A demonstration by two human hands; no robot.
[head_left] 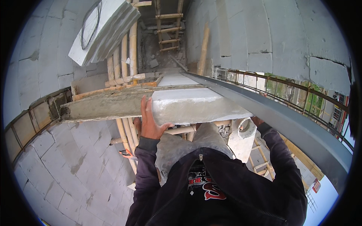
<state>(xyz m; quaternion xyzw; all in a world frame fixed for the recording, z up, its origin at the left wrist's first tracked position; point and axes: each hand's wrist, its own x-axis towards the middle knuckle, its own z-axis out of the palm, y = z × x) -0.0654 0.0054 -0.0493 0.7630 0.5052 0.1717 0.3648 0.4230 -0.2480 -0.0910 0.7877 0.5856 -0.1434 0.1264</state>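
A pale lightweight concrete block (192,107) lies on the wall in front of me, its near face rough and grey. At its left end, my left hand (152,122) grips it, thumb on the near face and fingers reaching over the top edge. A long grey metal bar (286,113) runs diagonally past the block's right end. My right hand (257,121) is at that bar, mostly hidden beneath it; fingertips show past its far edge, so it appears wrapped round the bar. To the left, a grey mortar-covered beam (109,106) meets the block.
A large pale block (103,32) with a coil of dark wire (91,24) stands at upper left. Bamboo poles (132,49) and a wooden ladder (169,30) are beyond. Steel rebar (294,86) spans the right-hand opening. A white bucket-like container (241,139) sits below my right hand.
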